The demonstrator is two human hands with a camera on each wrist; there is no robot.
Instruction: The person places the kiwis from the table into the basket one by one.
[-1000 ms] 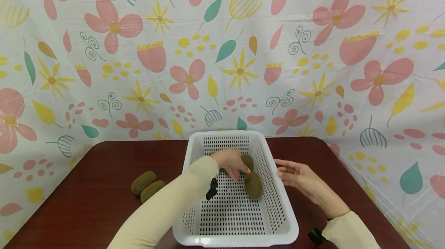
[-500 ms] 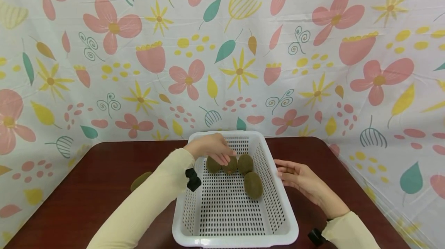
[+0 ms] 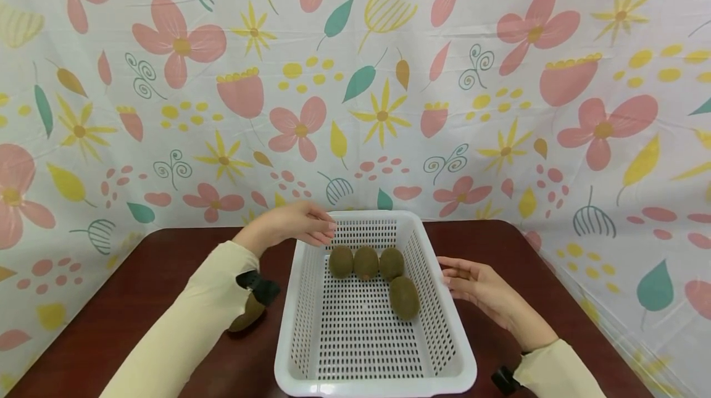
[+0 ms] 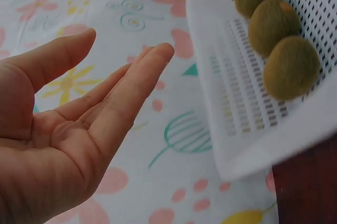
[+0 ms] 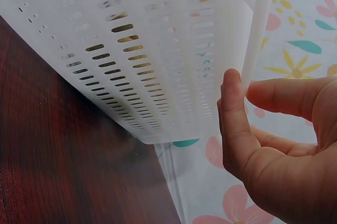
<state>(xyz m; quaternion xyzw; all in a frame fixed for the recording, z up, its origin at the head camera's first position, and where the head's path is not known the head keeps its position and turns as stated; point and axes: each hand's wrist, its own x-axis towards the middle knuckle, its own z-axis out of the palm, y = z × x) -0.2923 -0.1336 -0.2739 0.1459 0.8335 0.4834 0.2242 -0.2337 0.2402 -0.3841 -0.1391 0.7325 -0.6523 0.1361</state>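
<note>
My left hand (image 3: 302, 223) hovers at the back left corner of the white perforated plastic basket (image 3: 374, 388). Nothing is in it; the left wrist view shows its thumb and fingers spread apart. Inside the basket lie several brown kiwifruit: a row along the back with a left kiwi (image 3: 340, 261), a middle kiwi (image 3: 365, 263) and a right kiwi (image 3: 391, 263), plus a front kiwi (image 3: 404, 298) by the right wall. My right hand (image 3: 482, 290) touches the basket's right rim from outside with relaxed fingers, its thumb beside the rim (image 5: 256, 34).
Another kiwi (image 3: 248, 314) sits on the dark red-brown table (image 3: 183, 262) left of the basket, partly covered by my left sleeve (image 3: 183, 318). Behind the table hangs a white cloth (image 3: 355, 157) printed with flowers and leaves.
My left hand has come up and left from among the kiwis to the basket's back left rim, uncovering the back row. The right hand stays at the right rim.
</note>
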